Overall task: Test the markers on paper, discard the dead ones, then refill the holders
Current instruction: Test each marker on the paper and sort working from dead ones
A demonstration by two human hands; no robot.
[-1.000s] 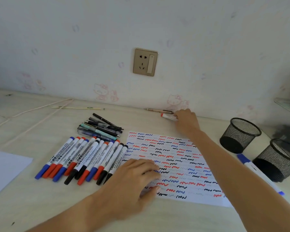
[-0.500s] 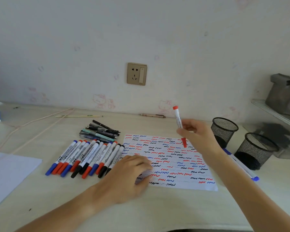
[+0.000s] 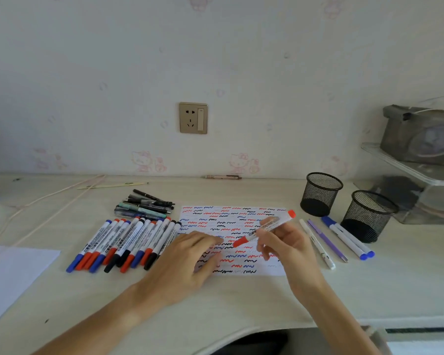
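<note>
Many squiggles already fill the test paper (image 3: 232,239), yet the right hand (image 3: 287,248) pinches a capped red marker (image 3: 265,228) above it, the left hand (image 3: 190,262) presses flat, and both mesh holders (image 3: 321,193) right of the paper look empty.

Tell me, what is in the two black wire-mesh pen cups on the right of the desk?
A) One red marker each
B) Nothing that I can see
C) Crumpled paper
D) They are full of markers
B: both black wire-mesh pen cups show only dark bottoms through the mesh, while the red-capped white marker is held in the right hand over the scribbled paper sheet.
</note>
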